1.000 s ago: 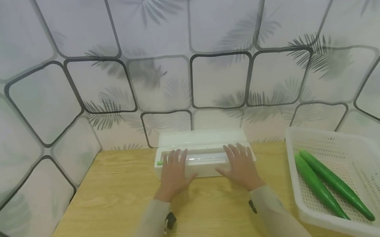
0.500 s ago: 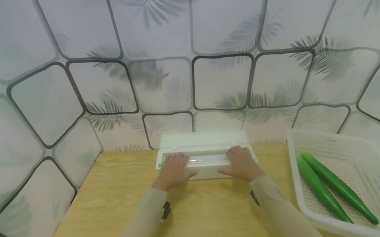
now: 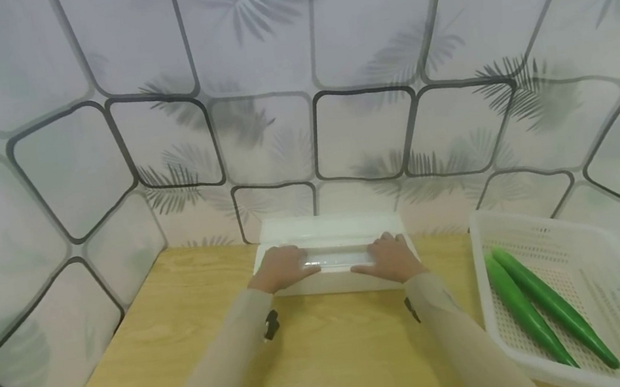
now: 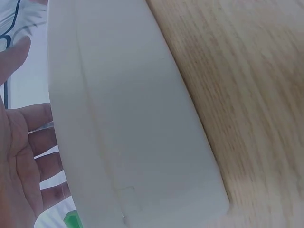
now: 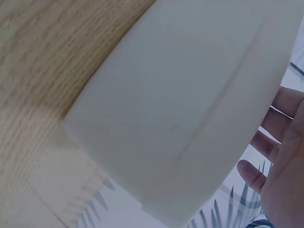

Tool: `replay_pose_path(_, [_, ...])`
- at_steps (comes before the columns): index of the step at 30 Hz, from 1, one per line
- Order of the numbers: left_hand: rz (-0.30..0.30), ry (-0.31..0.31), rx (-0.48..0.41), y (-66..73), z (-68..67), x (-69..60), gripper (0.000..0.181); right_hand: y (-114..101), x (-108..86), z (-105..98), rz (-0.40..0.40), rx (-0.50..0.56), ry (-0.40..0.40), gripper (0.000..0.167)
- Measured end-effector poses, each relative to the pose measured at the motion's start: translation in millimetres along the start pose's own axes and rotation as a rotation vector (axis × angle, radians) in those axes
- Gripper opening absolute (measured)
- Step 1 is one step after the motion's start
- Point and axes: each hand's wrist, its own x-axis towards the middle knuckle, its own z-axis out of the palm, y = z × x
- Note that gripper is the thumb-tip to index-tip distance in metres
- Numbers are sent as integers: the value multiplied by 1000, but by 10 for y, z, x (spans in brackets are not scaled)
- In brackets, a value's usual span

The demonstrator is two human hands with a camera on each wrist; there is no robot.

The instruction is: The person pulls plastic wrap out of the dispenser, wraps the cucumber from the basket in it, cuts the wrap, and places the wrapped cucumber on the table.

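Note:
A long white box (image 3: 340,282) stands on the table by the back wall, its lid (image 3: 329,225) raised behind it. Inside lies a clear, shiny roll (image 3: 337,260). My left hand (image 3: 280,269) is over the box's left part, my right hand (image 3: 395,257) over its right part. Both thumbs point inward along the front edge. In the left wrist view the box's front (image 4: 137,109) hides the left fingertips; the fingers look relaxed and a green piece (image 4: 72,219) shows beside them. The right fingers reach behind the box's front (image 5: 175,90). Whether either hand touches the roll is hidden.
A white perforated basket (image 3: 487,301) stands at the right of the wooden table (image 3: 338,355), with two long green vegetables (image 3: 557,304) in it. Patterned wall (image 3: 364,133) rises close behind the box and along the left.
Both hands have lowered over the box; their fingers, spread flat one second ago, now dip toward its inside. The left hand covers the green piece at the left end. Box and basket have stayed put.

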Motion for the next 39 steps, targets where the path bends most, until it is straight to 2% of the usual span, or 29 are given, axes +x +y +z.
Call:
replay_pose_path(3, [-35, -49, -48, 5, -31, 17, 47, 11, 1, -15, -11, -3, 0, 58])
replay_pose_path(6, [-66, -63, -100, 7, -50, 32, 40, 41, -8, -16, -60, -35, 21, 48])
replay_pose_path(9, [-77, -62, -126, -8, -55, 42, 37, 84, -15, 3, -93, -39, 90, 32])
replay_pose_path(12, [-68, -45, -95, -47, -37, 44, 34, 125, -27, 20, -93, -20, 165, 18])
replay_pose_path(13, [-61, -33, -78, -62, -31, 42, 31, 135, -31, 24, -75, 15, 191, 15])
replay_pose_path(16, [-40, 11, -39, -112, -12, 23, 22, 160, -43, 26, -55, 22, 233, 10])
replay_pose_path(24, [13, 130, 14, -224, 16, -55, 13, 261, -43, 74, -13, -89, 297, 6])
replay_pose_path(28, [17, 200, 39, -267, 24, -82, 10, 315, -50, 93, 3, -74, 305, 6])
replay_pose_path(32, [16, 268, 69, -307, 53, -92, 14, 350, -73, 83, 15, -72, 307, 6])
replay_pose_path(39, [-13, 325, 101, -331, 58, -92, 14, 406, -88, 44, 18, -76, 303, 6])
